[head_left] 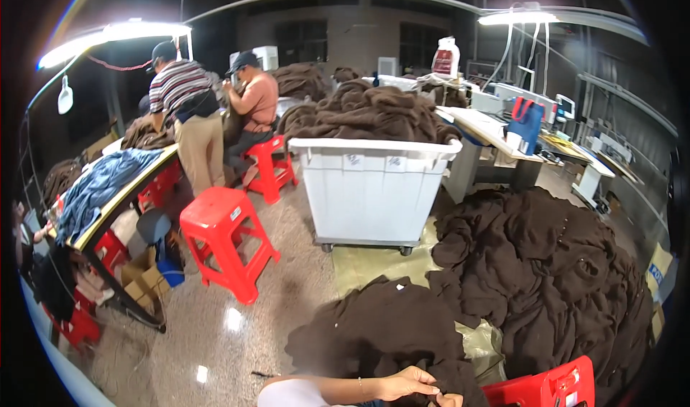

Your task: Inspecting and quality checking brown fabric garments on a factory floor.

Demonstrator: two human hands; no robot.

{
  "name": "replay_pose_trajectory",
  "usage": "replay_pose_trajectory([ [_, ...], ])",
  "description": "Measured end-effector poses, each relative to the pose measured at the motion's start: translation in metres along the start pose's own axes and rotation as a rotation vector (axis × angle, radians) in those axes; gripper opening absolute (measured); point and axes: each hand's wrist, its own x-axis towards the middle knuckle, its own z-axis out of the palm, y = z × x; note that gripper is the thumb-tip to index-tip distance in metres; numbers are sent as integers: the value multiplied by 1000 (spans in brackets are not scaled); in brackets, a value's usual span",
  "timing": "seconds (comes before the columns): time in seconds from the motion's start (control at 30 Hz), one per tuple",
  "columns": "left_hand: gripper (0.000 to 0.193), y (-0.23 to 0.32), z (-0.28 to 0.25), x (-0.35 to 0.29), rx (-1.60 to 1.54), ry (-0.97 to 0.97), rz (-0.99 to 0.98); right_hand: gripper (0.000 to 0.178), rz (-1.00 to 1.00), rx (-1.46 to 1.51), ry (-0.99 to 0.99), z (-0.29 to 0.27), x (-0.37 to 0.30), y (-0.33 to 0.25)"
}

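Observation:
A dark brown garment (384, 328) of soft, thick cloth is spread in front of me at the bottom of the view, with small pale specks or tags on it. My left hand (410, 384) reaches in from the lower left, its thumb and fingers pinched on the garment's near edge. Close beside it my right hand (451, 400) shows only in part at the lower edge, its fingers closed on the same cloth. The two hands nearly touch. What detail of the cloth lies between the fingertips is too small to make out.
A large heap of brown garments (539, 263) lies at my right, by a red chair (550, 387). Ahead stands a white wheeled bin (370, 191) piled with brown cloth. A red stool (226, 234) is left of it. Two people work at a table (122, 195) at the far left.

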Motion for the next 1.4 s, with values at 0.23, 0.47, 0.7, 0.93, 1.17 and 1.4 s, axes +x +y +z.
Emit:
replay_pose_trajectory([
  [0.23, 10, -25, -7, 2, -125, 31, 127, 11, 130, 269, -72, 5, 9, 2],
  [0.47, 9, -21, -5, 6, 56, 21, 177, 13, 443, 427, -358, -1, 14, 40],
  [0.7, 6, -22, -13, 8, 180, -37, 224, 9, 487, 340, -599, -4, 9, 45],
  [0.93, 10, -2, 33, 5, 738, 323, 430, 12, 653, 369, -160, 6, -10, 41],
  [1.17, 20, 14, 53, -3, 696, 304, 438, 17, -369, -788, -115, -9, 2, 52],
  [1.4, 25, -28, -4, 17, 946, 232, 471, 23, 168, -214, -109, -17, -9, 62],
])
